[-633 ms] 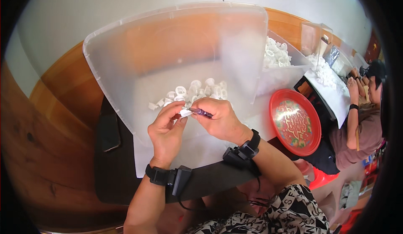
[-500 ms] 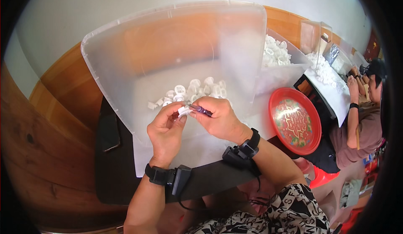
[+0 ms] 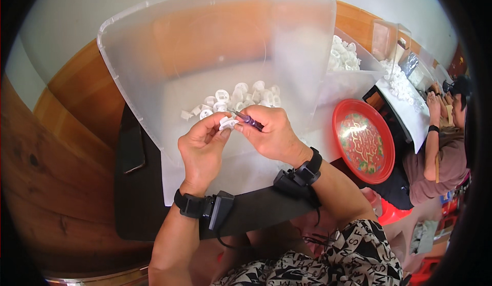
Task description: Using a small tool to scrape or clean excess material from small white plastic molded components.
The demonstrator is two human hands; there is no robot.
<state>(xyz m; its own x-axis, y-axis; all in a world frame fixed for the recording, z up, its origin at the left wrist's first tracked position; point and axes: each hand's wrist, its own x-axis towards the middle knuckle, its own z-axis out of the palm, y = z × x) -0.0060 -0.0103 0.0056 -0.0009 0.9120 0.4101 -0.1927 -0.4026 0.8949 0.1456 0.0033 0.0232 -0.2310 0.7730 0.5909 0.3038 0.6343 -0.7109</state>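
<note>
Between its thumb and fingers my left hand (image 3: 200, 145) pinches a small white plastic part (image 3: 227, 124). My right hand (image 3: 274, 135) is closed round a slim tool with a dark purple handle (image 3: 251, 122) and a thin metal tip; its exact kind is too small to make out. The tip is close to the upper side of the white part, and whether it touches cannot be told. Both hands are above the near side of a large translucent plastic bin (image 3: 128, 94) lying with its opening toward me. Behind my fingers a heap of round white plastic parts (image 3: 240, 95) lies inside it.
Right of the bin stands a translucent box (image 3: 366, 76) with more white parts (image 3: 344, 55). A red round tray (image 3: 335, 147) is nearer me. At far right a person (image 3: 435, 158) sits by a white-topped table (image 3: 415, 119). A dark phone-like slab (image 3: 134, 150) lies at left.
The view has shifted slightly, so the bin's top edge sits higher. The tool's tip has lifted and tilted a little relative to the white part; both holds are kept.
</note>
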